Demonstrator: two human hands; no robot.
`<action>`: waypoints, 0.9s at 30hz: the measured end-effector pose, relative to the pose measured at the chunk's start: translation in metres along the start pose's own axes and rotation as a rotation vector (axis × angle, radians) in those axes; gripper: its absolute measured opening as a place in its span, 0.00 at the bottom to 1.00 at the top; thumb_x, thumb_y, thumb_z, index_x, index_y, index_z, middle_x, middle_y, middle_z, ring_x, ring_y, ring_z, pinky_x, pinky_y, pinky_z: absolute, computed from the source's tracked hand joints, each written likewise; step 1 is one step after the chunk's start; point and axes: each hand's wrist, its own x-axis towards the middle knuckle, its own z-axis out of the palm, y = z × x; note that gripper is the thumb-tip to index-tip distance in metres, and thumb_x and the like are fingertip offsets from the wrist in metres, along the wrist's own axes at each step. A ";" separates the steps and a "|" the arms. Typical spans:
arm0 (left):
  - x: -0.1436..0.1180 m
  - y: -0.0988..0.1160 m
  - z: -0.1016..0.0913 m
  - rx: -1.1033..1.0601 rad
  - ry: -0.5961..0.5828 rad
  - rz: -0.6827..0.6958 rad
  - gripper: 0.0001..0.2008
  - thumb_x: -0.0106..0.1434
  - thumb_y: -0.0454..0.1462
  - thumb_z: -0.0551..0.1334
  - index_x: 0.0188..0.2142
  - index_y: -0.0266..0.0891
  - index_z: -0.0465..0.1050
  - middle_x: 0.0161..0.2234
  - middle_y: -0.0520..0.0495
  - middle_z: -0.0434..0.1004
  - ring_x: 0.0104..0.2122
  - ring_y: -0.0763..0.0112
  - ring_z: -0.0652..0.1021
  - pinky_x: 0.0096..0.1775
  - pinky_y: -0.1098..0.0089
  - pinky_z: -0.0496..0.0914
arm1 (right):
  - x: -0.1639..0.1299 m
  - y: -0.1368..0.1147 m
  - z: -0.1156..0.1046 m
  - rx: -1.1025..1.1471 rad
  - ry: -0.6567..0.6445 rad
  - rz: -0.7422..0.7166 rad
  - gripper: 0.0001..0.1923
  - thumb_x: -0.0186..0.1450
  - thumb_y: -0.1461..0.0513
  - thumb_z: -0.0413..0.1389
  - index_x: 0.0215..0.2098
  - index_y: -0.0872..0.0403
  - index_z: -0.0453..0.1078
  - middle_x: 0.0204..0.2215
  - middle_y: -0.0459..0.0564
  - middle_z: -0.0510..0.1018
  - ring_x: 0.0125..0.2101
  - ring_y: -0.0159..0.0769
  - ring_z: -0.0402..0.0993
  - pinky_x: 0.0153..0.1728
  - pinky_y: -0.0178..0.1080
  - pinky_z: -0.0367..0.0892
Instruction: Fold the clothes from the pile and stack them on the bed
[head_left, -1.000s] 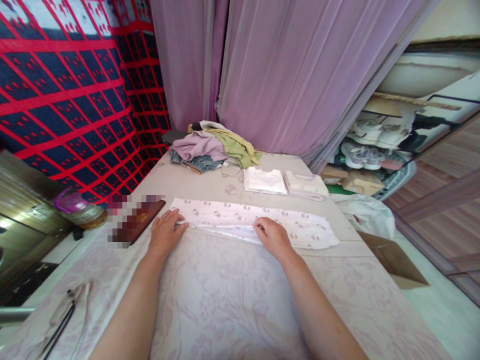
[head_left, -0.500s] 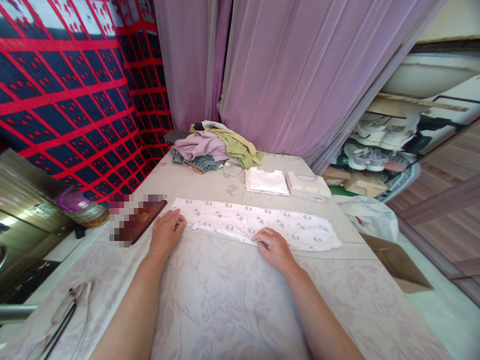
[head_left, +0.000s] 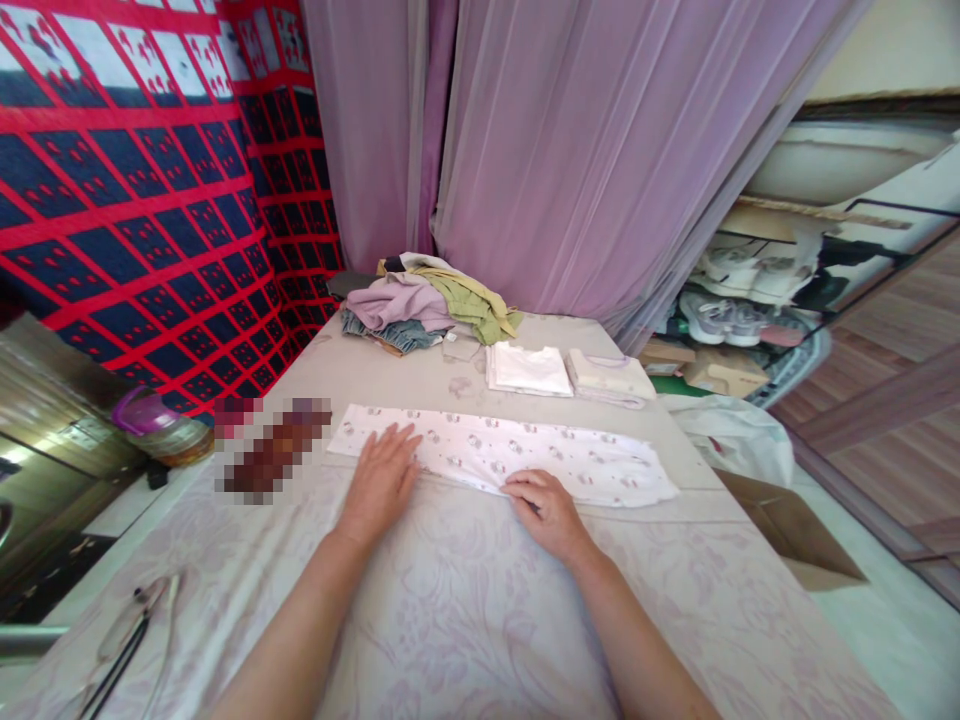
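Note:
White pants with a small print lie folded into a long strip across the bed. My left hand rests on their left part, palm down and fingers spread. At the middle of the near edge, my right hand has thumb and fingers closed together on the fabric. Beyond the strip sit a folded white garment and a folded cream garment, side by side. Farther back is a loose heap of clothes in lilac, green and denim blue.
A blurred-out reddish-brown object lies left of the pants. Thin dark and pale cords are at the bed's near left. Purple curtains hang behind. An open cardboard box and a shoe rack stand to the right.
My left hand has moved right from the pants' left end and now lies flat on them with its fingers spread. My right hand stays at the near edge.

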 end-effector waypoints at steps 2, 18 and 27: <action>-0.001 0.025 0.008 -0.055 -0.167 0.175 0.23 0.66 0.44 0.51 0.60 0.42 0.60 0.63 0.46 0.58 0.64 0.61 0.55 0.62 0.54 0.48 | -0.003 0.000 -0.003 -0.020 0.033 0.008 0.14 0.62 0.67 0.50 0.37 0.48 0.76 0.36 0.48 0.79 0.39 0.36 0.73 0.41 0.42 0.67; 0.001 0.054 0.007 -0.111 -0.336 0.201 0.19 0.66 0.42 0.53 0.55 0.49 0.67 0.60 0.48 0.65 0.60 0.59 0.62 0.61 0.49 0.50 | -0.015 0.017 -0.020 -0.135 0.131 0.105 0.14 0.61 0.66 0.50 0.37 0.48 0.76 0.37 0.49 0.80 0.40 0.38 0.73 0.43 0.42 0.67; 0.026 0.106 0.023 -0.148 -0.231 0.290 0.13 0.64 0.37 0.56 0.46 0.46 0.75 0.44 0.47 0.76 0.45 0.64 0.73 0.49 0.63 0.66 | -0.043 0.060 -0.060 -0.225 0.202 0.237 0.12 0.60 0.63 0.50 0.33 0.49 0.76 0.35 0.49 0.80 0.38 0.40 0.74 0.43 0.45 0.68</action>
